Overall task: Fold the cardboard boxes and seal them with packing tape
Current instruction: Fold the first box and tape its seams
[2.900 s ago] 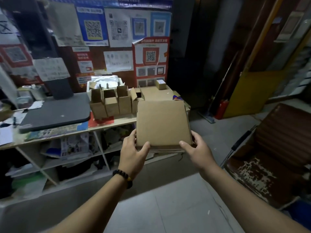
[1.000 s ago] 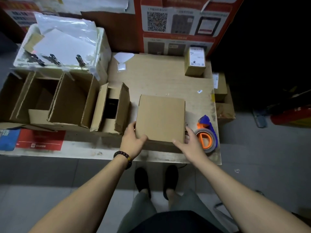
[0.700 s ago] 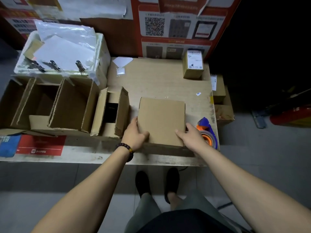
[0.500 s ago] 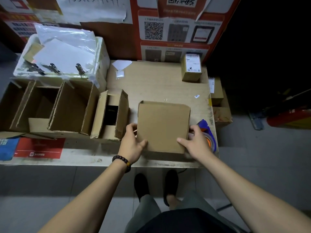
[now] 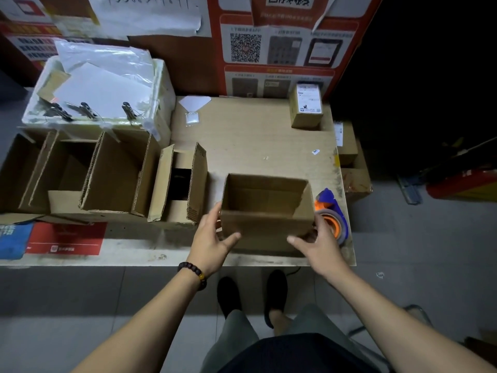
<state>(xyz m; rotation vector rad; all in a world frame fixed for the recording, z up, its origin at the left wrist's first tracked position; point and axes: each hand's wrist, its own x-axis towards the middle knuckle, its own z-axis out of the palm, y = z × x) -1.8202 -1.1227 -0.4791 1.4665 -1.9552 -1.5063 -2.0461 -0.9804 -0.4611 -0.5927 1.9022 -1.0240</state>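
Observation:
A brown cardboard box (image 5: pixel 266 208) stands opened into a hollow rectangle at the near right of the wooden table (image 5: pixel 255 141), its top open toward me. My left hand (image 5: pixel 212 238) grips its left near corner, thumb on the front face. My right hand (image 5: pixel 318 244) grips the right near corner the same way. Under the box lies a dark stack of flat cardboard (image 5: pixel 266 250), partly hidden. An orange and blue tape dispenser (image 5: pixel 334 215) sits just right of the box, behind my right fingers.
Several opened cardboard boxes (image 5: pixel 107 179) stand in a row to the left, the nearest one (image 5: pixel 178 184) beside my left hand. A small labelled box (image 5: pixel 306 107) sits at the far right. A white bin with papers and clips (image 5: pixel 99 90) is at the far left.
I walked to the table and set the stack of flat cardboard down by the tape dispenser. The top piece has since been lifted and spread from flat into an open rectangle.

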